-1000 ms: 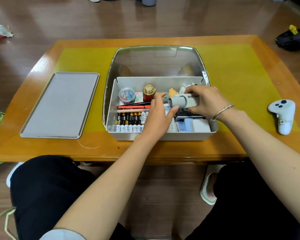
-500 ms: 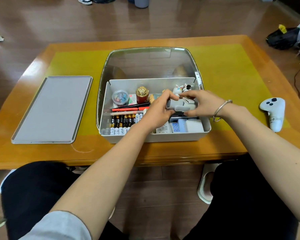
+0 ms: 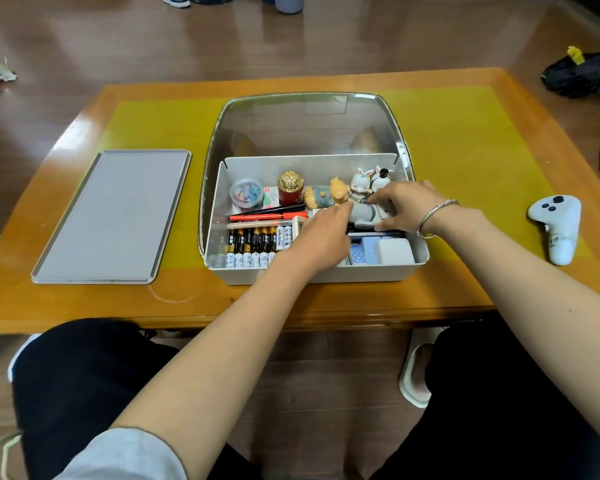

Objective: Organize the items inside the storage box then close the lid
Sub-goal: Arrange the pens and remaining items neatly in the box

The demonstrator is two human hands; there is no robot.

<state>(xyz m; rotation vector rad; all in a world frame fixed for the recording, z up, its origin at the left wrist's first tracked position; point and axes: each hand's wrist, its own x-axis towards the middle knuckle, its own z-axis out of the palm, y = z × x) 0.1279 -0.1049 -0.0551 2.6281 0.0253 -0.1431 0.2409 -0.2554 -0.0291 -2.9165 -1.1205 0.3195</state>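
The fingers of the right hand (image 3: 407, 206) and the left hand (image 3: 321, 237) are curling round a grey mini device (image 3: 362, 213), gripping it from both ends just right of frame centre. The device is lying inside the storage box (image 3: 312, 273), in front of the figurines (image 3: 329, 195) and right of the batteries (image 3: 253, 245). The clear lid (image 3: 309, 123) is standing open behind the box. A grey tray (image 3: 113, 216) is lying at centre left of the frame, and a white controller (image 3: 556, 225) at the right edge.

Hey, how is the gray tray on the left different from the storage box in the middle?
The gray tray is flat, shallow and bare; the storage box is deep and full of batteries, pens and figurines. The tray lies untouched, while both hands reach into the box. Both are light gray, on the same table.
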